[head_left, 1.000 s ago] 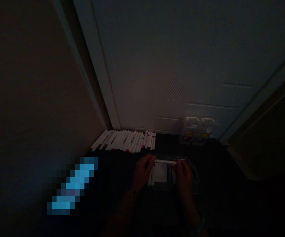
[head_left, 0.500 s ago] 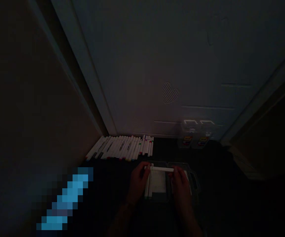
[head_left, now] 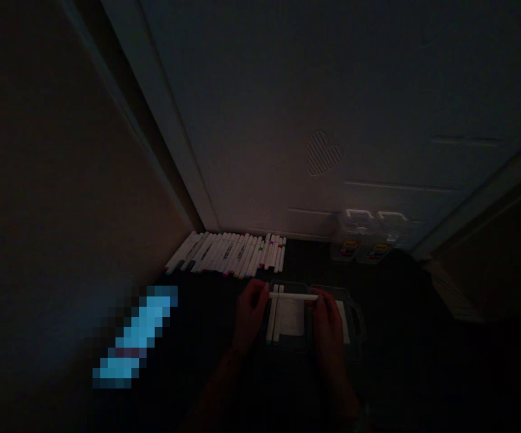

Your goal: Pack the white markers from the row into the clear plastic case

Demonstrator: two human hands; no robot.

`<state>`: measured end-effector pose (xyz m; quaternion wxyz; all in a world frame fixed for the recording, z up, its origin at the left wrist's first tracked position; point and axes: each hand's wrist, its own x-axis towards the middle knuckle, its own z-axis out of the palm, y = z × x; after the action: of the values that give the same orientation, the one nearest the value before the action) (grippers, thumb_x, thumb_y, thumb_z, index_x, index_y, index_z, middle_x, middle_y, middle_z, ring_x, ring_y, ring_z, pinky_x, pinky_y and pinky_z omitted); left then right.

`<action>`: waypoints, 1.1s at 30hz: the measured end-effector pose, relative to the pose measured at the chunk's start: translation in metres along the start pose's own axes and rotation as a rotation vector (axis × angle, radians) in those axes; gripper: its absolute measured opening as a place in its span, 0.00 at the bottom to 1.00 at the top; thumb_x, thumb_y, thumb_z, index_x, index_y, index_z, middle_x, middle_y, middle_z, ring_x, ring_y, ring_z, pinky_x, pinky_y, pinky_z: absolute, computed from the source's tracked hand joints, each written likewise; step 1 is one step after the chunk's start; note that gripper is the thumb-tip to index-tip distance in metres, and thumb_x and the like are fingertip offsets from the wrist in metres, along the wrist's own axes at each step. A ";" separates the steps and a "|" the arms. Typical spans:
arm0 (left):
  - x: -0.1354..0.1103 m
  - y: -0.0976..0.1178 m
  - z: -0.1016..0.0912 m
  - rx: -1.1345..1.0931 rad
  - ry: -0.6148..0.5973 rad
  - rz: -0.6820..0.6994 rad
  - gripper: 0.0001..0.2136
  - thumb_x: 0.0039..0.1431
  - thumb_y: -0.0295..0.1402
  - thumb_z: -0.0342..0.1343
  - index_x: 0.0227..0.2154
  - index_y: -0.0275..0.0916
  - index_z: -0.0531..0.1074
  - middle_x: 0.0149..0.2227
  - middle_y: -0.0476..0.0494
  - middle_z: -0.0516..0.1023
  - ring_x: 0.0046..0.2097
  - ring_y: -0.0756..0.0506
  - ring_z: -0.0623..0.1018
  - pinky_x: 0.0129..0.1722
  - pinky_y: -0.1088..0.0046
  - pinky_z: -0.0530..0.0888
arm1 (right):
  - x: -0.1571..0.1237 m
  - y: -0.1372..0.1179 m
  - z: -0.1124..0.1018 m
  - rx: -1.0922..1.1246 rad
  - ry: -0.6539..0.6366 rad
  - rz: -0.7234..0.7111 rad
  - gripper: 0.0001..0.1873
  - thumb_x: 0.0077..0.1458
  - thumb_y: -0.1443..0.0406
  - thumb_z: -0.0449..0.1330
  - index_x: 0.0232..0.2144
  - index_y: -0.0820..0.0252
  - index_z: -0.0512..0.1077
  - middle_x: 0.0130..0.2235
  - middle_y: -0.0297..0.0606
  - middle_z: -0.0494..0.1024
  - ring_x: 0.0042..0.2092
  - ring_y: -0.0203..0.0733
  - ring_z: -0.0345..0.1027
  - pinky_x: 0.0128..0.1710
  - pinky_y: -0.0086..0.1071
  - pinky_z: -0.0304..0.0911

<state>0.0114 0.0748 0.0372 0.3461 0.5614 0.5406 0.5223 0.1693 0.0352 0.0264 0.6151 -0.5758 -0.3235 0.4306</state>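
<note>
The scene is very dark. A white marker (head_left: 292, 296) is held level between my two hands, above an open clear plastic case (head_left: 354, 325) on the dark floor. My left hand (head_left: 249, 316) pinches the marker's left end. My right hand (head_left: 327, 322) pinches its right end. Two white markers (head_left: 273, 319) lie side by side in the case's left part, beside a pale insert (head_left: 291, 317). A row of several white markers (head_left: 228, 255) with coloured caps lies on the floor just beyond, against the door's foot.
A pale door (head_left: 332, 108) with a heart-shaped mark (head_left: 322, 153) rises behind. Two clear containers (head_left: 371, 237) with coloured labels stand at its base on the right. A wall (head_left: 53, 210) closes in on the left. A blurred bright blue patch (head_left: 136, 340) lies at lower left.
My hands stay on the same marker, held level over the case; they dipped slightly and came back up. The camera view shifted a little.
</note>
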 end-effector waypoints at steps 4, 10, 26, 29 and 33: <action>0.000 0.000 0.001 -0.031 -0.004 0.024 0.09 0.58 0.38 0.49 0.28 0.38 0.66 0.24 0.53 0.66 0.27 0.52 0.66 0.28 0.79 0.64 | -0.002 -0.006 0.000 -0.045 -0.030 -0.067 0.19 0.55 0.54 0.52 0.44 0.57 0.70 0.43 0.39 0.74 0.43 0.41 0.67 0.41 0.33 0.62; 0.002 0.002 0.003 -0.073 -0.043 0.040 0.09 0.59 0.37 0.48 0.33 0.37 0.68 0.30 0.49 0.71 0.33 0.50 0.71 0.33 0.77 0.67 | -0.002 -0.012 0.002 0.010 -0.037 -0.066 0.20 0.53 0.55 0.54 0.46 0.58 0.70 0.46 0.41 0.74 0.46 0.43 0.67 0.44 0.36 0.62; 0.002 0.009 0.000 -0.294 -0.049 -0.049 0.17 0.56 0.45 0.50 0.37 0.35 0.70 0.35 0.43 0.76 0.36 0.48 0.74 0.36 0.75 0.70 | -0.008 -0.012 0.001 -0.061 -0.087 -0.254 0.18 0.54 0.56 0.55 0.42 0.60 0.71 0.42 0.43 0.76 0.41 0.43 0.69 0.40 0.36 0.64; -0.003 0.033 -0.002 -0.281 -0.053 0.068 0.15 0.57 0.43 0.50 0.37 0.36 0.72 0.40 0.42 0.76 0.44 0.46 0.74 0.44 0.73 0.69 | -0.011 -0.009 0.001 -0.276 -0.106 -0.451 0.16 0.57 0.58 0.52 0.43 0.59 0.71 0.43 0.42 0.75 0.44 0.44 0.68 0.44 0.38 0.62; -0.014 0.064 0.007 -0.320 -0.168 0.180 0.15 0.61 0.40 0.46 0.41 0.37 0.72 0.40 0.42 0.77 0.42 0.46 0.75 0.43 0.71 0.70 | -0.013 -0.001 0.002 -0.510 -0.235 -0.687 0.16 0.59 0.63 0.48 0.48 0.55 0.68 0.47 0.41 0.73 0.48 0.43 0.66 0.48 0.39 0.60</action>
<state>0.0351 0.0511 0.0937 0.4266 0.5869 0.3675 0.5818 0.1621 0.0242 0.0290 0.5197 -0.5155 -0.6596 0.1703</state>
